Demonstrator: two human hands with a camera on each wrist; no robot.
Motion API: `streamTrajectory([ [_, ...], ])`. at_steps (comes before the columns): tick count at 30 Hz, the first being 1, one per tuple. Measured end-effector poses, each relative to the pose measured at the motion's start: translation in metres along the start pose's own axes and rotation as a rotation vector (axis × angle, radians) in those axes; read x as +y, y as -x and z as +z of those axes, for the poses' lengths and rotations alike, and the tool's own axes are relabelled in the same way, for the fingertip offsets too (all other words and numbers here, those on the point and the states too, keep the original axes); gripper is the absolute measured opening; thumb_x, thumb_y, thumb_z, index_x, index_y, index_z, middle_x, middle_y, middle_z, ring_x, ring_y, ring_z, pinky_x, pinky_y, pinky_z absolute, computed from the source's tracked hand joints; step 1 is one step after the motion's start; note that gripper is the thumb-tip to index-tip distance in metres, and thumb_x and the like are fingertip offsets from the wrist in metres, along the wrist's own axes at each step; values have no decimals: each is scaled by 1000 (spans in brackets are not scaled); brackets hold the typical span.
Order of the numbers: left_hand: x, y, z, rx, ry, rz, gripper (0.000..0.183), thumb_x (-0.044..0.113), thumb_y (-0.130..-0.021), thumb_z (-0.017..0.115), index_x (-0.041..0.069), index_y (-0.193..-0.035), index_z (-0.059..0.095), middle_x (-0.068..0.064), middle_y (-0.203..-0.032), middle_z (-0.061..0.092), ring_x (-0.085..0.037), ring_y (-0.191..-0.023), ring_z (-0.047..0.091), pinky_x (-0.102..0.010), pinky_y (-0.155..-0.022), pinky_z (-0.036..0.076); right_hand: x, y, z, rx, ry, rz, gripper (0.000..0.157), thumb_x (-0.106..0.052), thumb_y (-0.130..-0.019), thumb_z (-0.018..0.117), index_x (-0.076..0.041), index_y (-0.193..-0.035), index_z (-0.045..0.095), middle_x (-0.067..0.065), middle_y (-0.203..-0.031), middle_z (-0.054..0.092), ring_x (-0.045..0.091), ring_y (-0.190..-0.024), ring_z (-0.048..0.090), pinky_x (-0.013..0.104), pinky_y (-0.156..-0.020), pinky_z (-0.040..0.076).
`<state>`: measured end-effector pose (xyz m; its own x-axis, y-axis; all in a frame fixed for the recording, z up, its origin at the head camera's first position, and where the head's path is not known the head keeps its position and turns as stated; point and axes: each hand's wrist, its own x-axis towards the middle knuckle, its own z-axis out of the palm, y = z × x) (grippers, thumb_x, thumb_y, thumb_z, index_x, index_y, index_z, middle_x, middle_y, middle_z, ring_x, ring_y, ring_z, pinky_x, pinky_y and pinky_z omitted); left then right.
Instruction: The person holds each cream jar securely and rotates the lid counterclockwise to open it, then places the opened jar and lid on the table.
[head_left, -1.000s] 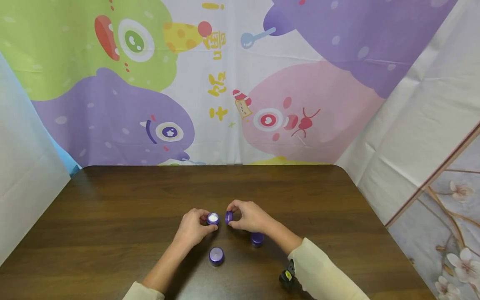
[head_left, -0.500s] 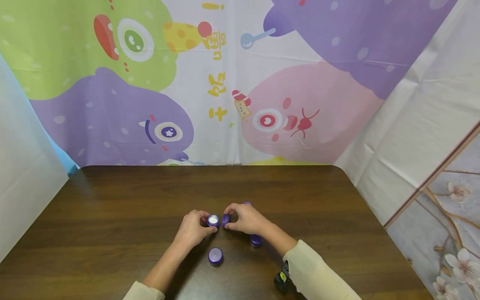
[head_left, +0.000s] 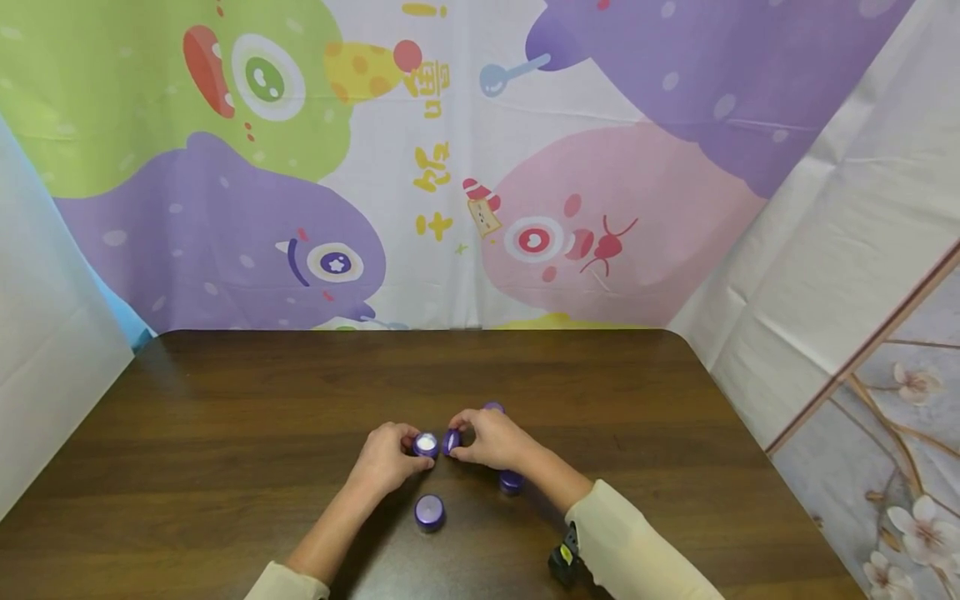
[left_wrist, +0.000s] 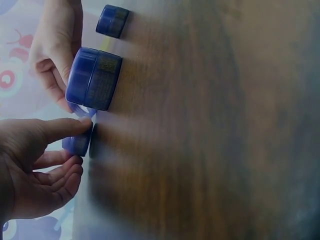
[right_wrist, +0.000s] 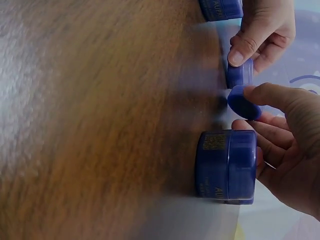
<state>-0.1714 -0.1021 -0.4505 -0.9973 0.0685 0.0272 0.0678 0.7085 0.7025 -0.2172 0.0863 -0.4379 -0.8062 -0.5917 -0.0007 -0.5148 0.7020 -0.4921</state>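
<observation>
Between its thumb and fingers, my left hand (head_left: 386, 458) holds a small purple cosmetic jar (head_left: 425, 444) upright on the table; its top is off and the white inside shows. Just right of it, my right hand (head_left: 495, 439) pinches a purple jar lid (head_left: 451, 442) tilted on edge, a narrow gap from the jar. In the right wrist view the lid (right_wrist: 243, 102) hangs beside the uncovered jar (right_wrist: 239, 75). A capped jar (head_left: 430, 512) stands nearer the table's front. Another jar (head_left: 511, 482) sits under the right forearm, and one more (head_left: 492, 407) is mostly hidden behind the right hand.
The dark wooden table (head_left: 225, 400) reaches back to a cartoon-print curtain (head_left: 465, 275). A pale cloth (head_left: 795, 208) hangs on the right. A black device (head_left: 564, 560) is strapped at the right sleeve.
My right hand has brought the lid left, nearer the uncovered jar, and the lid's tilt has changed. A jar behind the right hand has come into view. The left hand keeps its hold.
</observation>
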Motion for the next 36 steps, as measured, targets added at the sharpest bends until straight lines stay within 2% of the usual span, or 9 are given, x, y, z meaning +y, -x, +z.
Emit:
streamTrajectory([
  [5,-2,-1,0,5,-15,5,34,13,-66,82,-1,-93,68,-8,-83,60,-17,-77,55,-32,-68,46,-2,1,-1,-4,43,-2,35,-23,-79,74,-7,-108,64,7,-104,71,17,-97,66,26,-82,52],
  [9,-3,-1,0,5,-18,4,34,12,-66,82,-1,-93,68,-8,-83,60,-17,-77,55,-32,-68,46,-3,1,0,-11,40,-8,34,-22,-78,74,-7,-107,63,4,-98,71,12,-87,65,20,-75,50],
  [14,-3,-2,-1,8,-15,1,34,12,-66,82,-1,-93,68,-9,-84,60,-18,-78,55,-33,-70,46,-3,-1,0,-16,7,-17,32,-19,-76,75,-6,-104,64,-2,-80,63,4,-67,53,15,-61,44],
  [17,-4,-3,-1,15,-19,6,34,12,-66,82,-1,-94,68,-9,-84,60,-18,-78,55,-33,-70,46,-2,-2,0,-20,-13,-11,30,-16,-76,75,-5,-102,63,-4,-73,57,3,-62,47,15,-56,40],
  [24,-4,-3,-1,22,-26,5,33,12,-65,82,0,-93,68,-8,-84,60,-18,-78,55,-33,-70,46,0,-1,1,-42,-75,3,29,-9,-77,73,-2,-102,61,-1,-70,56,4,-58,45,15,-53,37],
  [36,-3,-3,-2,14,-24,-1,35,12,-66,82,-1,-95,68,-9,-85,60,-18,-78,55,-33,-69,46,3,-2,4,-44,-67,14,31,-9,-79,71,-1,-107,61,-6,-65,51,2,-53,43,14,-48,35],
])
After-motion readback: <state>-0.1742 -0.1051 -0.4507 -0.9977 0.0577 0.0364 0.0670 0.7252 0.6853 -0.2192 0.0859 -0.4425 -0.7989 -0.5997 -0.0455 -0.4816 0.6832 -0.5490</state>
